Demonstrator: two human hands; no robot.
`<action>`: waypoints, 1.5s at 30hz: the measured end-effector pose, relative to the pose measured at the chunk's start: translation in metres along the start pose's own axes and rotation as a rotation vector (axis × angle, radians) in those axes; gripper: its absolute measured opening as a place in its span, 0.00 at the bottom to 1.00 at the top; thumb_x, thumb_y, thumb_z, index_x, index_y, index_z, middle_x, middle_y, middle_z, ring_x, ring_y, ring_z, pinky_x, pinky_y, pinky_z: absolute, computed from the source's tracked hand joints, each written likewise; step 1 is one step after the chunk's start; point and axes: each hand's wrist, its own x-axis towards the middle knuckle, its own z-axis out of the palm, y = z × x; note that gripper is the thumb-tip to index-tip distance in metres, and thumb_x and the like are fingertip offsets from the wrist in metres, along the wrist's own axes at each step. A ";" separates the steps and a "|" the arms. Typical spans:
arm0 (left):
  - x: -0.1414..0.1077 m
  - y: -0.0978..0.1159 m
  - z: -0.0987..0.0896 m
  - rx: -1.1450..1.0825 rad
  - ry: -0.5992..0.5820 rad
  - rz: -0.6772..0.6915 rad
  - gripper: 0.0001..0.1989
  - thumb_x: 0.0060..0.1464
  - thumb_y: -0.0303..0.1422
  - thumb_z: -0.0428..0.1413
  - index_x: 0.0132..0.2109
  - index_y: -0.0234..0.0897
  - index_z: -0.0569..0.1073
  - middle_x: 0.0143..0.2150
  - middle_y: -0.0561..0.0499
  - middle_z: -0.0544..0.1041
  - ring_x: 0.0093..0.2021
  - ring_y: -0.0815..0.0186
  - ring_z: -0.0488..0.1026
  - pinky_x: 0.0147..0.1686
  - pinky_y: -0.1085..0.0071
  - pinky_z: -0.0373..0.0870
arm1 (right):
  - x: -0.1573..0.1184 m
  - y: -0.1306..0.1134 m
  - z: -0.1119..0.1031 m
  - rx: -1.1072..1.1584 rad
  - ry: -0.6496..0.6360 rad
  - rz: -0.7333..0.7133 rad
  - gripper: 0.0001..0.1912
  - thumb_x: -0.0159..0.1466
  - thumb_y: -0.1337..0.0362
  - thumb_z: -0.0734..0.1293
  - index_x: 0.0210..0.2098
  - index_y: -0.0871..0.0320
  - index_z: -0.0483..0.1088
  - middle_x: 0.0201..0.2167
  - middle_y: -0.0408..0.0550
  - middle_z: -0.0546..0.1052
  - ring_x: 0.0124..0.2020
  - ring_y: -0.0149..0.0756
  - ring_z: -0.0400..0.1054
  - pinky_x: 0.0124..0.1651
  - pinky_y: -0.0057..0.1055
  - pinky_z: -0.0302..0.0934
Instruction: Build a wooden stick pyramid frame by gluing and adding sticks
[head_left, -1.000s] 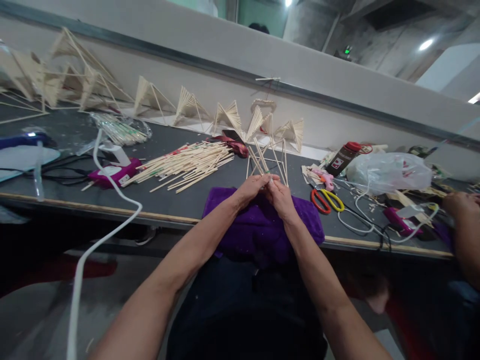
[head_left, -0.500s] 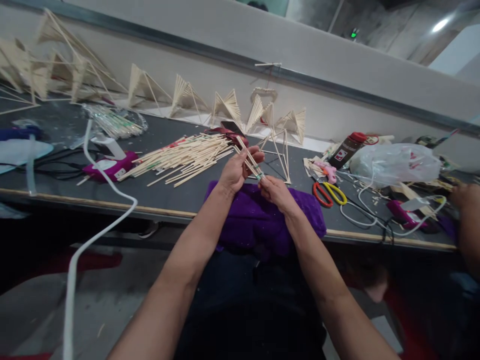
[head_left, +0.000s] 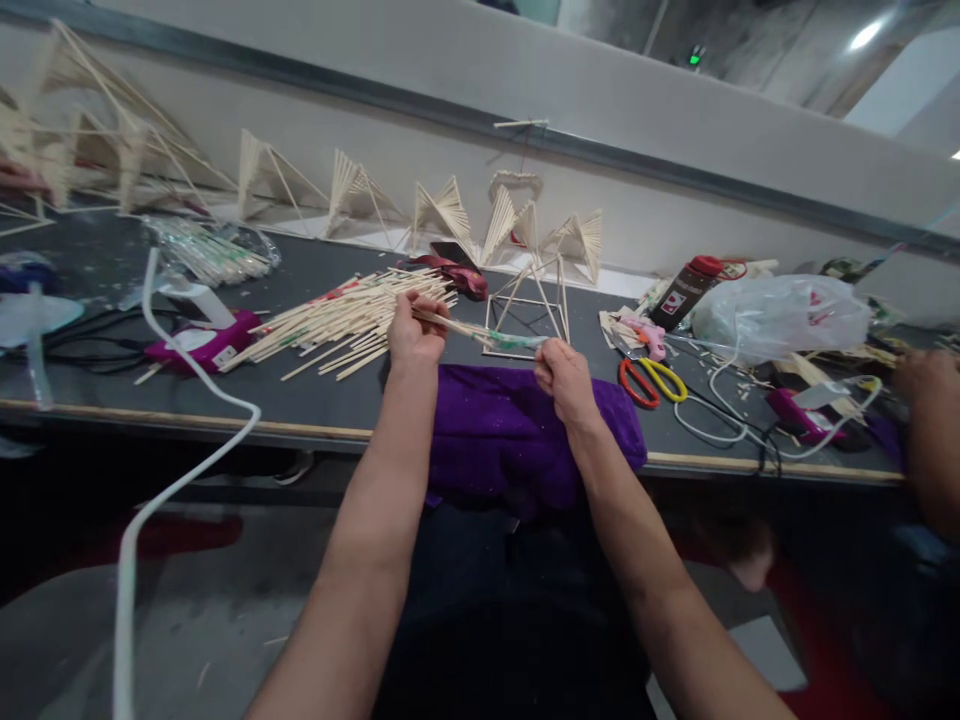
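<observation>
My left hand (head_left: 417, 328) is closed around one end of a pair of wooden chopsticks (head_left: 450, 322), beside a loose pile of sticks (head_left: 337, 322). A clear wrapper with green print (head_left: 510, 340) stretches from the chopsticks to my right hand (head_left: 562, 368), whose fingers are clenched on its far end. Under the wrapper, on the table, stands a small open frame of thin sticks (head_left: 562, 300). A purple cloth (head_left: 495, 420) lies at the table edge below my hands.
Scissors (head_left: 649, 382) and a pink glue gun (head_left: 649, 336) lie right of the cloth. Further right are a dark bottle (head_left: 686, 292), a plastic bag (head_left: 780, 318) and another person's hand (head_left: 926, 375). Several fan-shaped stick models (head_left: 442, 212) line the wall. A white cord (head_left: 187, 480) hangs at left.
My hands have moved apart, the left going left towards the pile and the right slightly right. The wrapper is now drawn out between them, partly off the chopsticks.
</observation>
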 end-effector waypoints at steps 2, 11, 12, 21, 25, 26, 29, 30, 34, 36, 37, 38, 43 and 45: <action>-0.004 0.002 0.001 -0.106 0.009 -0.003 0.20 0.73 0.36 0.42 0.29 0.38 0.62 0.15 0.63 0.54 0.13 0.78 0.54 0.22 0.81 0.61 | 0.002 -0.004 -0.001 0.100 0.154 -0.103 0.21 0.57 0.45 0.69 0.27 0.55 0.63 0.13 0.31 0.57 0.13 0.21 0.45 0.17 0.22 0.38; -0.019 0.001 0.007 -0.008 -0.114 -0.050 0.18 0.71 0.36 0.46 0.31 0.36 0.66 0.17 0.62 0.54 0.13 0.79 0.47 0.16 0.81 0.51 | 0.006 -0.013 -0.009 0.162 0.478 -0.264 0.19 0.59 0.45 0.66 0.30 0.55 0.62 0.15 0.31 0.58 0.14 0.21 0.48 0.17 0.23 0.41; -0.020 0.001 0.008 0.001 -0.132 -0.060 0.18 0.71 0.37 0.46 0.31 0.36 0.66 0.17 0.62 0.53 0.13 0.79 0.47 0.16 0.81 0.50 | 0.006 -0.013 -0.009 0.166 0.484 -0.276 0.18 0.59 0.46 0.66 0.31 0.55 0.62 0.15 0.32 0.59 0.15 0.21 0.49 0.17 0.23 0.42; -0.037 -0.012 0.014 0.201 -0.325 -0.114 0.13 0.65 0.37 0.55 0.33 0.35 0.71 0.17 0.62 0.55 0.13 0.80 0.50 0.16 0.81 0.53 | 0.001 -0.008 -0.004 -0.005 0.272 -0.215 0.16 0.62 0.49 0.66 0.36 0.56 0.67 0.24 0.38 0.73 0.18 0.22 0.61 0.19 0.22 0.50; -0.039 -0.015 0.016 0.273 -0.424 -0.118 0.07 0.59 0.33 0.60 0.37 0.33 0.75 0.16 0.64 0.54 0.13 0.80 0.47 0.14 0.81 0.49 | 0.001 -0.006 -0.002 -0.018 0.125 -0.194 0.17 0.63 0.48 0.66 0.40 0.56 0.69 0.23 0.37 0.74 0.17 0.22 0.60 0.19 0.23 0.50; -0.039 -0.016 0.016 0.283 -0.456 -0.119 0.07 0.57 0.33 0.61 0.39 0.32 0.76 0.16 0.64 0.54 0.13 0.80 0.46 0.13 0.81 0.48 | 0.001 -0.006 -0.001 -0.025 0.100 -0.199 0.18 0.63 0.48 0.66 0.42 0.55 0.69 0.23 0.37 0.73 0.16 0.22 0.59 0.20 0.23 0.50; -0.037 -0.016 0.018 0.332 -0.560 -0.148 0.16 0.47 0.35 0.68 0.42 0.31 0.77 0.17 0.65 0.54 0.14 0.80 0.46 0.14 0.81 0.48 | 0.003 -0.007 0.003 -0.060 0.060 -0.186 0.18 0.63 0.47 0.66 0.42 0.55 0.70 0.22 0.35 0.70 0.16 0.22 0.56 0.20 0.24 0.48; -0.037 -0.017 0.018 0.359 -0.592 -0.166 0.20 0.43 0.35 0.70 0.42 0.31 0.77 0.17 0.65 0.55 0.15 0.80 0.47 0.14 0.81 0.49 | 0.004 -0.007 0.004 -0.068 0.053 -0.174 0.18 0.63 0.47 0.66 0.41 0.56 0.70 0.21 0.35 0.68 0.16 0.22 0.55 0.20 0.24 0.47; -0.040 -0.022 0.020 0.490 -0.643 -0.203 0.26 0.35 0.33 0.74 0.43 0.30 0.77 0.19 0.64 0.58 0.16 0.81 0.50 0.17 0.81 0.54 | 0.011 -0.001 0.007 -0.098 0.000 -0.125 0.17 0.63 0.47 0.65 0.38 0.56 0.68 0.19 0.33 0.65 0.16 0.23 0.51 0.20 0.24 0.45; -0.042 -0.025 0.019 0.545 -0.633 -0.177 0.26 0.34 0.33 0.74 0.43 0.30 0.78 0.20 0.61 0.62 0.17 0.79 0.54 0.18 0.80 0.58 | 0.014 0.005 0.005 -0.174 -0.049 -0.118 0.16 0.63 0.48 0.64 0.34 0.55 0.66 0.19 0.34 0.64 0.17 0.24 0.52 0.22 0.24 0.46; -0.043 -0.026 0.019 0.564 -0.632 -0.161 0.25 0.34 0.34 0.74 0.42 0.30 0.78 0.21 0.60 0.64 0.18 0.78 0.57 0.18 0.79 0.59 | 0.015 0.009 0.004 -0.222 -0.070 -0.120 0.15 0.64 0.49 0.64 0.32 0.55 0.66 0.19 0.35 0.65 0.18 0.25 0.53 0.23 0.24 0.47; -0.044 -0.027 0.019 0.576 -0.639 -0.150 0.24 0.35 0.35 0.73 0.41 0.30 0.79 0.21 0.58 0.65 0.18 0.77 0.59 0.18 0.78 0.60 | 0.016 0.012 0.003 -0.266 -0.082 -0.121 0.15 0.64 0.50 0.64 0.30 0.55 0.66 0.19 0.36 0.65 0.20 0.26 0.54 0.24 0.24 0.47; -0.048 -0.029 0.017 0.588 -0.693 -0.164 0.21 0.39 0.34 0.71 0.41 0.30 0.81 0.20 0.57 0.66 0.17 0.78 0.56 0.19 0.78 0.58 | 0.019 0.020 0.000 -0.332 -0.117 -0.118 0.14 0.64 0.53 0.63 0.27 0.55 0.64 0.19 0.37 0.64 0.22 0.28 0.57 0.27 0.25 0.50; -0.048 -0.030 0.016 0.596 -0.687 -0.145 0.19 0.39 0.34 0.71 0.40 0.30 0.81 0.19 0.58 0.64 0.17 0.77 0.56 0.19 0.77 0.57 | 0.019 0.020 0.000 -0.334 -0.139 -0.135 0.14 0.64 0.54 0.63 0.26 0.55 0.64 0.18 0.37 0.64 0.22 0.28 0.56 0.28 0.25 0.50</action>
